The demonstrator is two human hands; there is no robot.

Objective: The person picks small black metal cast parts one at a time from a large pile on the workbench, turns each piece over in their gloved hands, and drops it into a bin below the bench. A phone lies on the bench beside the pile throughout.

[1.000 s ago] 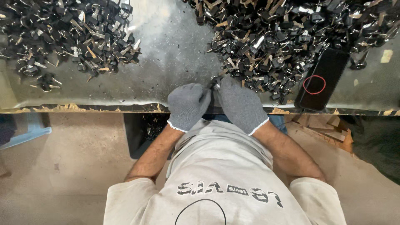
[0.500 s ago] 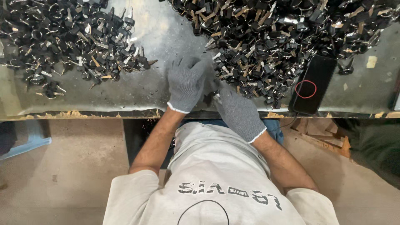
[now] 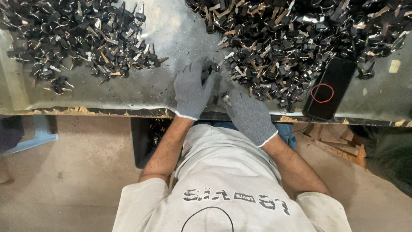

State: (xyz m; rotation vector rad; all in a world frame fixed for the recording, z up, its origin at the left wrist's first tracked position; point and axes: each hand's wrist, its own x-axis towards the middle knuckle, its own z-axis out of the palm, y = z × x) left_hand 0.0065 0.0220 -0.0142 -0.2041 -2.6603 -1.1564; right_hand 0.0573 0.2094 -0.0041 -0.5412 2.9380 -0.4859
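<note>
The person's 2 hands, both in grey knit gloves, work at the near edge of a dull metal table (image 3: 171, 30), in the bare strip between 2 heaps of keys. The left hand (image 3: 192, 88) lies palm down and loosely spread, its fingers pointing away from the body; its fingertips rest on or just over a small dark key (image 3: 209, 74) that sits a little beyond and to the right of them. Whether those fingers pinch the key or only press on it cannot be told. The right hand (image 3: 248, 115) lies nearer the body and to the right, loosely curled, its fingertips near a few loose keys (image 3: 224, 96) in the gap between the 2 hands; it seems to grasp nothing, though the glove hides the pads. The larger heap of keys (image 3: 292, 38) starts just beyond and right of the right hand, so that hand is the nearer to it. The smaller heap (image 3: 81, 38) lies well to the left of the left hand. A black phone (image 3: 330, 88) rests farther right, long axis running away from the body.
</note>
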